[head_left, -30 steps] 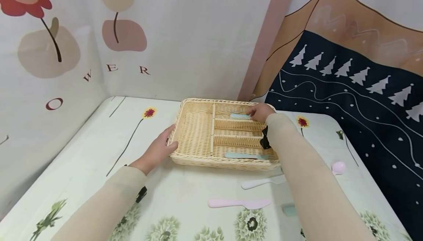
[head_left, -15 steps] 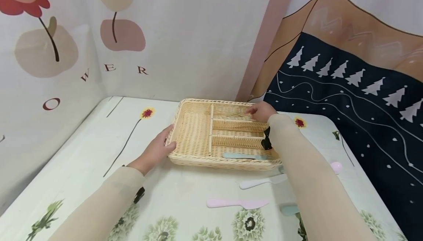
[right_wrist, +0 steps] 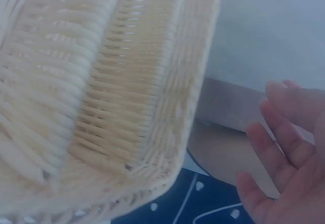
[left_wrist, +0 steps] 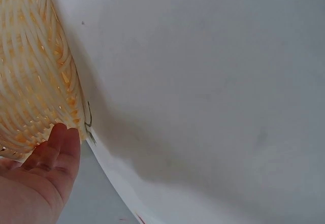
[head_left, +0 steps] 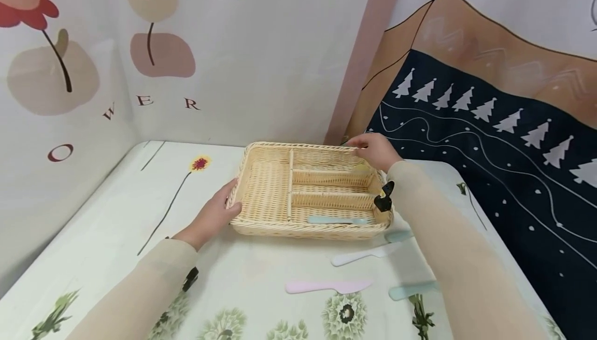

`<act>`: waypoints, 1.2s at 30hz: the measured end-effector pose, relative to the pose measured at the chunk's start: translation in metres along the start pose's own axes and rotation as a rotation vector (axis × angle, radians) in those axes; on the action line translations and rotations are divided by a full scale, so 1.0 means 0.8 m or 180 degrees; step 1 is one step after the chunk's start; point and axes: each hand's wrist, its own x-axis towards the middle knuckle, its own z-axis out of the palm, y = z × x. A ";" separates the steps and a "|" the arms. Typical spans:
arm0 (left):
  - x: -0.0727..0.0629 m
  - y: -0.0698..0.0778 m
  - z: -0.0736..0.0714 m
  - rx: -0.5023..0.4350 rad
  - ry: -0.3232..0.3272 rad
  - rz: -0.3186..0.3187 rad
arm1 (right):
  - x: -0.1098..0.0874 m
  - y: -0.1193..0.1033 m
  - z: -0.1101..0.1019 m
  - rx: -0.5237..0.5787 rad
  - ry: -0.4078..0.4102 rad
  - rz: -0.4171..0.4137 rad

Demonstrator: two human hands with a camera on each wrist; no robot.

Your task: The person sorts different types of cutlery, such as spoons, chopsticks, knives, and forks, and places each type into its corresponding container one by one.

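Observation:
A pale wicker cutlery basket (head_left: 266,184) with several compartments stands at the back of the table. My left hand (head_left: 215,216) grips its left side, thumb at the rim; in the left wrist view the fingers (left_wrist: 61,155) lie against the outer weave. Over the back right corner is my right hand (head_left: 375,151), seen in the right wrist view with loosely bent fingers (right_wrist: 289,137) beside the rim and nothing between them. A light blue utensil (head_left: 336,220) lies in the basket's front compartment.
On the flowered tablecloth (head_left: 261,272) in front lie a pink knife (head_left: 326,287), a white utensil (head_left: 364,254) and a light blue handle (head_left: 410,291). Another light blue piece (head_left: 398,236) shows partly beside the right sleeve (head_left: 443,226). Printed curtains (head_left: 261,70) border the table.
My right hand has risen from the back compartment to the basket's corner. The light blue utensil seen there a second ago no longer shows. My left hand keeps its grip.

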 end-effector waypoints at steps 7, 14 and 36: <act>0.000 -0.003 0.001 -0.0022 -0.0031 -0.0054 | -0.018 0.005 -0.020 0.0198 0.0266 -0.0090; 0.000 -0.003 0.001 0.0015 -0.0015 -0.0022 | -0.039 0.018 -0.055 0.0239 0.0652 -0.0053; 0.004 -0.003 -0.002 0.0010 -0.0062 0.0030 | -0.110 0.070 -0.094 0.0224 0.0897 0.0216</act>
